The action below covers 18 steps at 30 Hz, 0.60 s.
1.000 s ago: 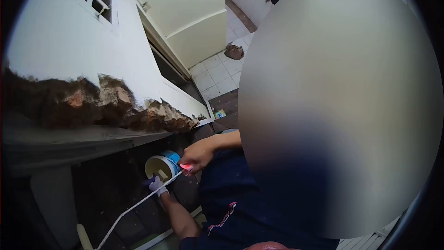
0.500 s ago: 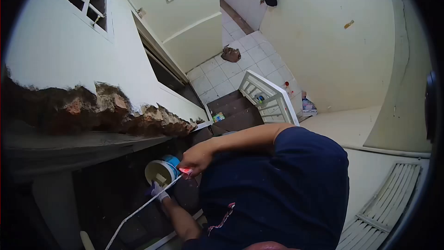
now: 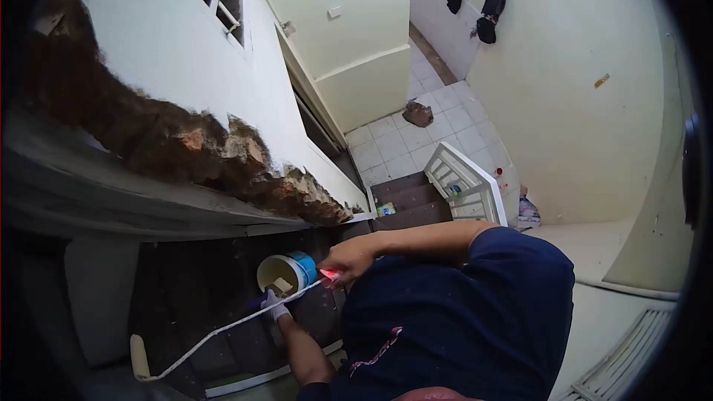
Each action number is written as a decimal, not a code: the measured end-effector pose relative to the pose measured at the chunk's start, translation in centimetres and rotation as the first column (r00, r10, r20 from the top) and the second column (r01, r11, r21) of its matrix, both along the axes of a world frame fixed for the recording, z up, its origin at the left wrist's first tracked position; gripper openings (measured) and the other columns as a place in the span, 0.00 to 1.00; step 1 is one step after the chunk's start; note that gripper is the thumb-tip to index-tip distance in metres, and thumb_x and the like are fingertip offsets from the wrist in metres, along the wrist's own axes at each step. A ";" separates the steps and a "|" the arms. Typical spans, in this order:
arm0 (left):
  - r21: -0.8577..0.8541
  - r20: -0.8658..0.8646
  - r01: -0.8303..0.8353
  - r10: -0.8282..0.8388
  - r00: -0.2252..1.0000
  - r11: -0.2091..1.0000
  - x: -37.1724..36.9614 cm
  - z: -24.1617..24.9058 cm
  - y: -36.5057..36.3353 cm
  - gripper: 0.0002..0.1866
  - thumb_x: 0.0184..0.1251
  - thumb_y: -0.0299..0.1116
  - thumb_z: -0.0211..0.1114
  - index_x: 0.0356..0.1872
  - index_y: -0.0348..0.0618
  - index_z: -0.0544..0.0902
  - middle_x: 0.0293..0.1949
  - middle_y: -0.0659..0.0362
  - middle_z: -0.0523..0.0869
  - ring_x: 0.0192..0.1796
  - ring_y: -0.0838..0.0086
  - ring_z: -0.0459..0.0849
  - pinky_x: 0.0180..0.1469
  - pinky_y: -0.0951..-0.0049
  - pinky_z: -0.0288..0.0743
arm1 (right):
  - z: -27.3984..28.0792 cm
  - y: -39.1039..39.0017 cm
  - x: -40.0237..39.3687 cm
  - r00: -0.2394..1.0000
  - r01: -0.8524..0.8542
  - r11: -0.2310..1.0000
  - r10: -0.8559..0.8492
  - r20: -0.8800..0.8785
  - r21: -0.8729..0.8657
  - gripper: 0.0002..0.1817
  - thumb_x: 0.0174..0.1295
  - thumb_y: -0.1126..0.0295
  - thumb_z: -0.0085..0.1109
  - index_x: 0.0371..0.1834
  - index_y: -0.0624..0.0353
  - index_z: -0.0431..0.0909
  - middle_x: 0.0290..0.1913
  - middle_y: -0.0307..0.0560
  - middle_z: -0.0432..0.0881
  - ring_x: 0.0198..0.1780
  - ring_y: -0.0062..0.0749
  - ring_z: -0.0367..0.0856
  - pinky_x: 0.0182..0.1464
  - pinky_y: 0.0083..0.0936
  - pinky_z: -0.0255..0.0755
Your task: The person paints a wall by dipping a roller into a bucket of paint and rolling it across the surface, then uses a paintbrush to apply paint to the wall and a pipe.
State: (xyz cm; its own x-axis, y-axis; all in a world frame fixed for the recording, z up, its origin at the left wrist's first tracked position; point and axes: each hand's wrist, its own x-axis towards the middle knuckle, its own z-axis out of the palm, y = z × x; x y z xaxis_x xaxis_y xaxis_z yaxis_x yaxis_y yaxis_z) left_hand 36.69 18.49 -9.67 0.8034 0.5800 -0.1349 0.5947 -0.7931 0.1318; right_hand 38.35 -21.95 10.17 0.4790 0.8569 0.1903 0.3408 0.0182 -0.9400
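Note:
In the head view, my bare right hand [image 3: 346, 261] is closed around the red, bright-lit handle of a paint roller [image 3: 230, 324]. Its long pale bent rod runs down and left to a cream roller sleeve [image 3: 139, 357], which hangs out over the dark steps. A white bucket [image 3: 278, 271] with a blue label stands tilted beside that hand, its mouth turned toward the left. Gloved in white and purple, my left hand [image 3: 275, 304] is closed at the bucket's lower rim; its fingers are partly hidden. A cream, block-like thing [image 3: 281, 287] shows in the bucket's mouth near that hand.
Broken plaster [image 3: 215, 141] with exposed brick edges the white wall on the left. Dark stairs [image 3: 412, 197] lead down past a white railing [image 3: 468, 186] to a tiled floor [image 3: 453, 122]. A brown bundle [image 3: 418, 113] lies there; a small packet [image 3: 385, 209] sits on a stair.
The whole view has shifted, moving the scene rightward and down. The roller sleeve has come more fully into sight at lower left. Both hands remain at the roller handle and bucket.

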 end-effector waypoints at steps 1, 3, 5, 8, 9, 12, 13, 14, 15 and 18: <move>-0.120 0.089 -0.087 0.098 0.991 0.989 -0.4 1.3 -1.4 0.19 0.57 0.45 0.63 0.31 0.34 0.82 0.34 0.45 0.86 0.39 0.55 0.85 0.40 0.60 0.76 | 0.3 -0.3 0.0 1.000 -0.002 0.999 0.002 -0.003 -0.036 0.16 0.62 0.58 0.59 0.40 0.60 0.74 0.32 0.56 0.81 0.37 0.54 0.80 0.37 0.42 0.70; -0.292 0.143 -0.176 0.224 0.964 0.940 -0.2 4.7 -4.0 0.18 0.56 0.43 0.63 0.32 0.34 0.83 0.35 0.46 0.86 0.40 0.55 0.85 0.41 0.60 0.77 | 0.8 -0.2 0.1 1.000 0.000 1.000 0.000 0.000 -0.005 0.16 0.63 0.57 0.58 0.40 0.60 0.74 0.33 0.54 0.82 0.37 0.53 0.80 0.37 0.40 0.71; -0.288 0.176 -0.196 0.253 0.951 0.937 0.0 1.8 -2.2 0.22 0.54 0.48 0.64 0.33 0.34 0.84 0.33 0.46 0.86 0.37 0.56 0.85 0.40 0.60 0.77 | 0.7 -0.4 0.2 1.000 0.004 0.998 -0.003 0.005 -0.065 0.16 0.63 0.57 0.58 0.40 0.60 0.74 0.33 0.54 0.82 0.36 0.53 0.80 0.36 0.40 0.70; -0.365 0.207 -0.209 0.298 0.932 0.907 -0.3 1.9 -2.3 0.27 0.52 0.54 0.66 0.32 0.33 0.84 0.30 0.47 0.86 0.34 0.58 0.85 0.39 0.61 0.77 | 0.4 -0.4 0.1 1.000 0.011 1.000 -0.011 -0.025 0.017 0.15 0.62 0.58 0.59 0.39 0.60 0.75 0.32 0.55 0.82 0.36 0.53 0.80 0.36 0.40 0.70; -0.388 0.242 -0.148 0.256 0.936 0.910 -0.7 2.6 -2.8 0.27 0.53 0.54 0.66 0.31 0.32 0.84 0.29 0.48 0.86 0.34 0.59 0.85 0.39 0.61 0.77 | 1.6 -0.6 0.2 1.000 0.011 0.994 -0.012 -0.003 -0.105 0.14 0.62 0.59 0.59 0.39 0.60 0.75 0.32 0.55 0.81 0.36 0.52 0.80 0.35 0.40 0.70; -0.515 0.281 -0.204 0.389 0.877 0.833 -0.6 -0.9 -0.8 0.26 0.53 0.52 0.66 0.33 0.32 0.83 0.33 0.46 0.86 0.38 0.57 0.86 0.42 0.62 0.77 | 2.1 -0.7 0.5 0.998 -0.021 0.993 0.013 -0.065 -0.113 0.14 0.61 0.59 0.59 0.41 0.58 0.76 0.34 0.54 0.83 0.37 0.50 0.82 0.37 0.39 0.71; -0.368 0.229 -0.236 0.334 0.914 0.899 -0.7 -0.9 -1.0 0.25 0.54 0.52 0.66 0.33 0.34 0.84 0.34 0.46 0.86 0.39 0.56 0.85 0.44 0.61 0.76 | 2.1 -0.7 0.6 0.999 -0.026 0.986 0.019 -0.046 -0.166 0.15 0.61 0.58 0.59 0.41 0.59 0.76 0.34 0.54 0.83 0.37 0.50 0.82 0.37 0.39 0.71; -0.211 0.162 -0.245 0.281 0.946 0.946 -0.6 -0.8 -1.1 0.24 0.54 0.53 0.66 0.32 0.37 0.84 0.34 0.46 0.86 0.40 0.55 0.84 0.45 0.60 0.75 | 2.3 -0.7 0.7 0.999 -0.024 0.976 0.018 -0.027 -0.216 0.15 0.61 0.58 0.59 0.41 0.59 0.76 0.34 0.54 0.83 0.36 0.51 0.82 0.36 0.39 0.72; -0.245 0.071 -0.342 0.369 0.927 0.907 -0.3 -0.5 -0.9 0.25 0.53 0.55 0.66 0.32 0.37 0.84 0.35 0.46 0.86 0.42 0.53 0.84 0.46 0.60 0.75 | 2.8 -0.7 0.5 0.999 -0.010 0.980 0.002 -0.040 -0.200 0.16 0.61 0.57 0.60 0.41 0.59 0.76 0.34 0.55 0.83 0.37 0.51 0.82 0.36 0.38 0.72; -0.222 0.135 -0.258 0.292 0.947 0.940 -0.7 -0.9 -0.8 0.29 0.52 0.57 0.65 0.33 0.33 0.83 0.35 0.44 0.86 0.38 0.56 0.85 0.44 0.63 0.77 | 2.4 -0.6 0.7 0.997 -0.030 0.981 0.016 -0.073 -0.189 0.17 0.61 0.57 0.60 0.41 0.60 0.76 0.35 0.54 0.83 0.38 0.50 0.82 0.38 0.37 0.73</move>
